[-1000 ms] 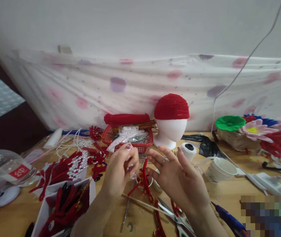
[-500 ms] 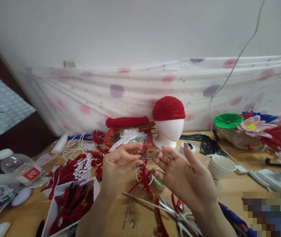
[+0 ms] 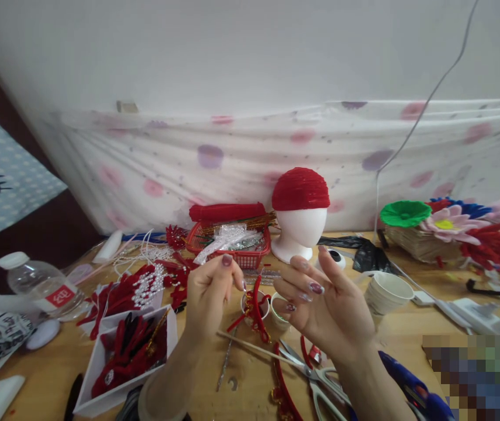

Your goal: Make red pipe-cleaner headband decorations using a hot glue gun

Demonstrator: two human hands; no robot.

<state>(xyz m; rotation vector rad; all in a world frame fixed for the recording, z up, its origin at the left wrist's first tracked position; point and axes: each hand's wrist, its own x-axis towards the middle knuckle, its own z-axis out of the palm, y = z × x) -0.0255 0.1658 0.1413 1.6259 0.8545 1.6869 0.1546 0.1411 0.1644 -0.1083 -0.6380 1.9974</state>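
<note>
My left hand (image 3: 209, 295) is raised over the table with its fingers curled in and the thumb on top; whether something small is between the fingertips cannot be made out. To its right, my right hand (image 3: 326, 304) is palm up, fingers apart and slightly bent, holding nothing. Between and below them lies a red piece with gold trim (image 3: 257, 313), over a small white cup (image 3: 265, 304). A second cup with green beads (image 3: 280, 318) is beside my right fingers. Scissors (image 3: 315, 374), a thin wooden stick (image 3: 258, 351) and a red curved strip (image 3: 282, 386) lie below.
A white mannequin head (image 3: 302, 231) wears a red cap (image 3: 301, 189) at the back, beside a red basket (image 3: 254, 257). On the left are a bottle (image 3: 41, 286) and a white box (image 3: 83, 390). A blue glue gun (image 3: 407, 380), paper cups (image 3: 388, 295) and felt flowers (image 3: 451, 224) are on the right.
My left hand has curled its fingers inward and turned its thumb upward. My right hand has bent its fingers more, showing the nails. The view has shifted slightly.
</note>
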